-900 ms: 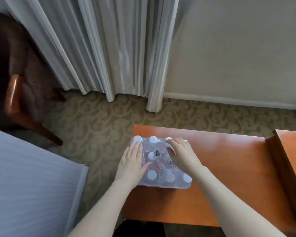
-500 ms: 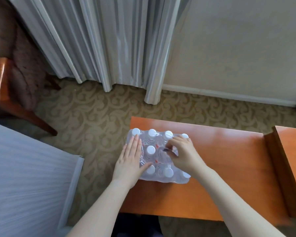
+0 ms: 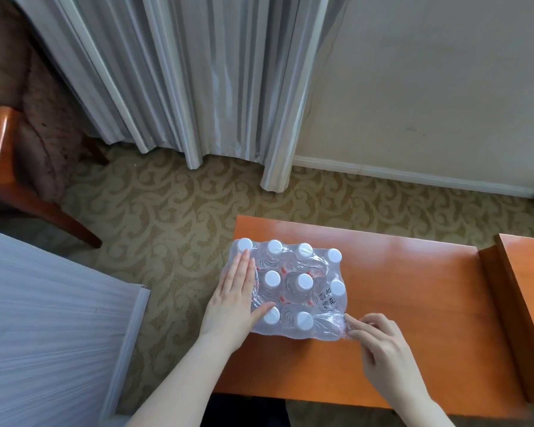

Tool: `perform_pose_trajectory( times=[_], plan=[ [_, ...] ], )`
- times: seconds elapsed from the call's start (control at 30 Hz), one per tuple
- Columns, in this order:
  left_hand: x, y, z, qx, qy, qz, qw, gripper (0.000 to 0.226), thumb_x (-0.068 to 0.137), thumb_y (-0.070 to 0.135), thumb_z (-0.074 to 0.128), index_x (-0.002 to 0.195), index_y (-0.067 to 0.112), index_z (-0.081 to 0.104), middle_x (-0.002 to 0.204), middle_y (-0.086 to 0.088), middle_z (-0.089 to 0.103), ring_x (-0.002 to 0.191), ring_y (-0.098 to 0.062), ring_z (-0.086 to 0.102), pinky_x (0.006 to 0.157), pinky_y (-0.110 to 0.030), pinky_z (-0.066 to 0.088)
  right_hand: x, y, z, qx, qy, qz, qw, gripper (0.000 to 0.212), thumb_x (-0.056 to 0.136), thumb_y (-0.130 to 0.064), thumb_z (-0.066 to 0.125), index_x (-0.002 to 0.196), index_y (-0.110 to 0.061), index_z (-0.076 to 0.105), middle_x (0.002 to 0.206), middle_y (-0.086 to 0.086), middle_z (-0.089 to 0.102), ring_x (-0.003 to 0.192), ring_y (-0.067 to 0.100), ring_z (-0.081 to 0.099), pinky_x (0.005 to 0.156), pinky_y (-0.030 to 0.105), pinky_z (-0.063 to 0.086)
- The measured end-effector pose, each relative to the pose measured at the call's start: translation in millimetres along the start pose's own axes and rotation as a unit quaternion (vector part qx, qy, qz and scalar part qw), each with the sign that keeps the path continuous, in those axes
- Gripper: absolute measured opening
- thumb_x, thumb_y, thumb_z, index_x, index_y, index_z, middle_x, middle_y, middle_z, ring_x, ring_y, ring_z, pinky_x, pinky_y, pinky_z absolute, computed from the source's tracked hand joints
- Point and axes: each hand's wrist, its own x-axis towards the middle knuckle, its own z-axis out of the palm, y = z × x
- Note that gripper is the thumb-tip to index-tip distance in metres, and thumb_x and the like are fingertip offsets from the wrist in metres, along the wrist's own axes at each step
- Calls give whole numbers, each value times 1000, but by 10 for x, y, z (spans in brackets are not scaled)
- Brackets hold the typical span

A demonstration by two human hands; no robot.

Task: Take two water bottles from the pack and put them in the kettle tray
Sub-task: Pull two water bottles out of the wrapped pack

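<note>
Item: pack (image 3: 290,291) of water bottles, shrink-wrapped, white caps up, sitting on the near-left part of the wooden table (image 3: 413,303). Wrap looking mostly intact over the caps; loosened and crumpled at the near-right corner only. No bottle out of the pack as yet.

Left hand (image 3: 233,306): lying flat and open on the left side of the pack, fingers stretched toward the far edge, thumb (image 3: 261,312) pressing beside a cap in the near row. Grasping nothing; bracing the pack, by the look of it.

Right hand (image 3: 383,346): resting at the near-right corner of the pack, fingertips (image 3: 350,326) pinching a fold of the loose plastic film (image 3: 333,323). Judged to be pulling or tearing the wrap open there.

Kettle tray: not showing in this view. Raised wooden ledge (image 3: 512,291) at the right end of the table, bare as far as visible.

Surroundings: patterned carpet (image 3: 167,211) beyond the table, grey curtain (image 3: 198,87) against the wall, wooden chair (image 3: 19,167) at far left, white bedding (image 3: 43,318) at near left.

Progress, judged: standing at the very first step, opening the pack. Remaining: widening the tear enough to free a bottle, lifting out two, locating the tray, placing both in it. Nothing of the placing done so far.
</note>
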Motion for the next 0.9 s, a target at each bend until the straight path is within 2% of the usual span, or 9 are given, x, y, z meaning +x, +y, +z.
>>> perform_pose_trajectory(
  times=[0.07,0.13,0.2,0.3,0.4,0.5,0.67,0.83,0.9],
  plan=[
    [3,-6,11,-5,1,0,1000,89,82,71,7,143,14,-25,155,0,-31,141,-18,-30,114,-31,-8,79,-104,-26,36,43,78,995,38,50,22,64,70,-10,68,90,-4,74,81,24,58,69,31,45],
    [12,-7,29,-16,4,-1,1000,90,81,72,7,143,15,-24,156,0,-29,142,-17,-28,114,-29,-3,332,-303,-72,70,113,151,980,28,62,8,54,81,-9,67,83,1,70,83,28,57,71,32,44],
    [15,-4,46,-17,1,0,1000,90,79,73,2,142,16,-28,156,1,-31,142,-15,-29,115,-29,0,698,-553,-69,68,125,120,983,28,69,5,54,92,-7,64,85,7,66,85,30,54,76,33,43],
    [18,-2,52,-14,3,-9,1000,92,79,73,3,145,15,-23,157,1,-29,142,-14,-28,118,-28,5,1166,-845,99,1,-12,-2,1000,26,80,-9,56,106,-9,60,91,8,65,90,31,54,78,38,43],
    [20,5,52,-12,3,-12,1000,90,82,71,10,145,15,-21,157,1,-27,142,-14,-28,119,-29,8,1356,-891,378,-127,-157,-73,977,30,89,-30,49,113,-11,51,101,9,64,101,30,50,84,38,35],
    [23,4,59,-28,0,-8,1000,89,80,73,7,143,18,-25,157,3,-29,141,-12,-30,117,-29,5,1399,-825,544,-135,-200,-52,969,38,86,-38,57,112,-12,48,101,11,68,102,30,51,88,40,33],
    [12,-22,73,-31,-9,-5,999,89,76,74,-1,141,20,-30,156,3,-32,142,-12,-29,117,-29,7,1397,-794,559,-10,-141,-4,990,28,80,-34,62,95,-11,61,83,7,69,92,27,51,81,35,34],
    [17,-14,43,-41,-9,-11,999,95,75,77,-2,145,18,-23,157,4,-29,143,-12,-27,118,-27,10,1388,-901,41,87,-76,17,993,18,74,-26,69,79,-10,63,59,0,49,73,22,44,66,31,33],
    [8,-10,20,-45,-10,-15,999,96,76,77,1,147,17,-20,157,4,-27,143,-12,-26,118,-26,12,1365,-968,-280,122,-47,3,991,19,72,-24,71,65,-18,55,55,-6,44,69,21,44,62,32,36]
  ],
)
